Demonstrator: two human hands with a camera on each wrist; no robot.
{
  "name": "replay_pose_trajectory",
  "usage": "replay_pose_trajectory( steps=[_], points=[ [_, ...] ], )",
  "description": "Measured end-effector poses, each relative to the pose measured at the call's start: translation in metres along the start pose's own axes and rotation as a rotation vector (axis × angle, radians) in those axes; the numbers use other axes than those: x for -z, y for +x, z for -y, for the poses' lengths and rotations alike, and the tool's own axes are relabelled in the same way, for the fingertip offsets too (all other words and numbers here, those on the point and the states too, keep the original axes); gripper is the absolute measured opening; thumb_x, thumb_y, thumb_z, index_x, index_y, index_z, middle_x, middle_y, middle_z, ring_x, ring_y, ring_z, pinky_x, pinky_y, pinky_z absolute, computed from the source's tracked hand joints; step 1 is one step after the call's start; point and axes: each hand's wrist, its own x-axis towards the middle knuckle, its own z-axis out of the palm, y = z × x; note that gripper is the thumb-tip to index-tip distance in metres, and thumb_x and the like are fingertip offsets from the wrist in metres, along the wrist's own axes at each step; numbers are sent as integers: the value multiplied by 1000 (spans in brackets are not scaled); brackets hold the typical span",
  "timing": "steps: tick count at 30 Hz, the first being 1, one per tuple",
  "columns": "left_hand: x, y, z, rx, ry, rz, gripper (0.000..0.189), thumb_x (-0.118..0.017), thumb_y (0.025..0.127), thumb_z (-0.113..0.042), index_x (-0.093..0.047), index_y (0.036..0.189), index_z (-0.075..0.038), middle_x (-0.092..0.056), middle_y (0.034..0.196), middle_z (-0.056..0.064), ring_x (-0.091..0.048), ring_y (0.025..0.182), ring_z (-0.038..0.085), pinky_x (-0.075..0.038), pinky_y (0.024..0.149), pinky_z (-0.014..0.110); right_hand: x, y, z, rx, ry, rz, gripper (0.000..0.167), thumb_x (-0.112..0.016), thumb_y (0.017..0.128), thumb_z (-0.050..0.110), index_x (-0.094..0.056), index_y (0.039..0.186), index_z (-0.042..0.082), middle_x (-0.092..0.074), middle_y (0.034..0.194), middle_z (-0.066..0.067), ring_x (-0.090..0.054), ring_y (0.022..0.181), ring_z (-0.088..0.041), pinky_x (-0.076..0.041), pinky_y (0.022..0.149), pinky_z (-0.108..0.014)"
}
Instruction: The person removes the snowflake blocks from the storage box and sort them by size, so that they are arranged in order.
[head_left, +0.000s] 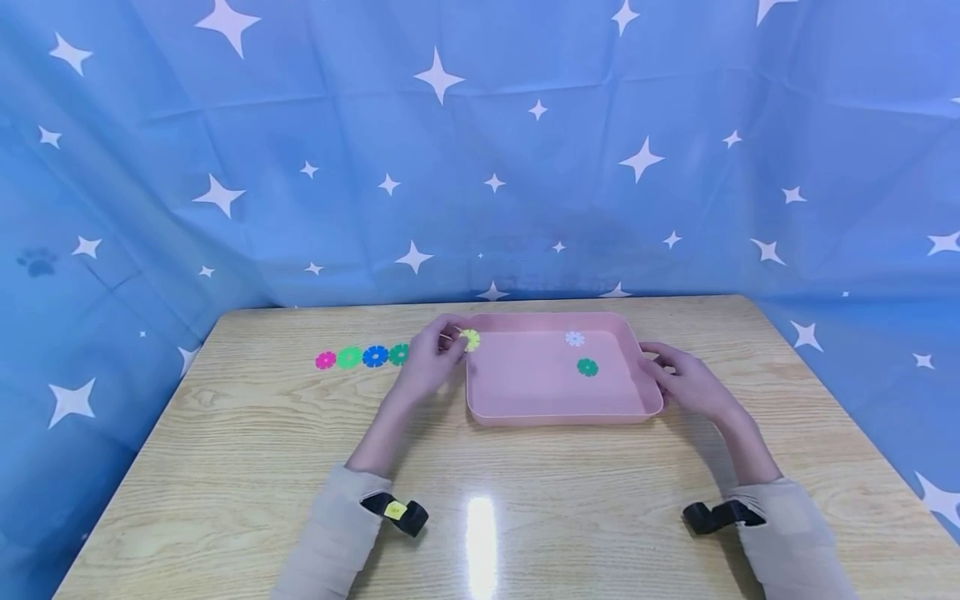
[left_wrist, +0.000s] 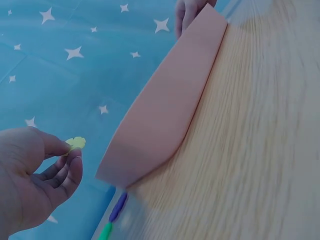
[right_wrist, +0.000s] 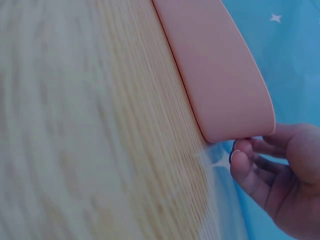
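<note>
My left hand (head_left: 431, 354) pinches a yellow notched plastic disc (head_left: 471, 340) between thumb and fingertips. It is held at the left end of a shallow pink tray (head_left: 555, 400), and the left wrist view shows the yellow disc (left_wrist: 76, 143) beyond the tray's outer wall (left_wrist: 160, 100). At the other end, my right hand (head_left: 690, 383) grips the tray's right wall. In the right wrist view its fingers (right_wrist: 242, 165) lie against the outside of that wall. Inside the tray lie a white disc (head_left: 574, 339) and a dark green disc (head_left: 587, 367).
Left of the tray, a row of several discs lies on the wooden table (head_left: 247, 467), among them a pink disc (head_left: 326, 360), a light green disc (head_left: 349, 357) and a blue disc (head_left: 376, 356). A blue star-patterned cloth (head_left: 495, 233) hangs behind the table.
</note>
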Motion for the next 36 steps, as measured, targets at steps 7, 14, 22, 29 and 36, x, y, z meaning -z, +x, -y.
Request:
replay_pose_trajectory(
  steps=[7, 14, 22, 29, 36],
  points=[
    [25, -5, 13, -13, 30, -35, 22, -57, 100, 1, -63, 120, 0, -59, 95, 16, -64, 83, 33, -56, 72, 36, 0, -1, 0, -15, -5, 2, 55, -46, 109, 32, -40, 150, -4, -65, 104, -18, -59, 83, -26, -51, 66, -32],
    [50, -11, 28, 2, 87, -65, 21, -54, 102, 0, -63, 121, 1, -60, 93, 18, -62, 78, 33, -52, 65, 27, -1, -1, 1, -25, 10, 4, 55, -47, 109, 33, -40, 150, -4, -64, 100, -17, -59, 79, -24, -51, 64, -32],
    [83, -21, 43, 54, 140, -120, 23, -50, 104, -3, -61, 123, 2, -58, 96, 19, -60, 77, 33, -49, 61, 25, -1, 0, 0, -27, -7, -2, 56, -47, 108, 34, -40, 150, -4, -65, 107, -19, -59, 83, -26, -51, 66, -31],
    [107, -32, 55, 86, 187, -154, 24, -46, 104, 1, -59, 123, 6, -57, 94, 21, -58, 73, 31, -45, 56, 24, -2, -1, -1, -18, -17, -8, 56, -47, 108, 33, -41, 149, -4, -64, 112, -21, -59, 86, -27, -51, 68, -32],
    [133, -41, 66, 109, 270, -209, 25, -48, 102, 4, -60, 123, 7, -54, 95, 18, -54, 70, 22, -44, 56, 23, -1, -1, -1, -15, -13, -8, 56, -47, 108, 33, -41, 149, -4, -64, 112, -22, -60, 86, -28, -51, 69, -32]
  ],
)
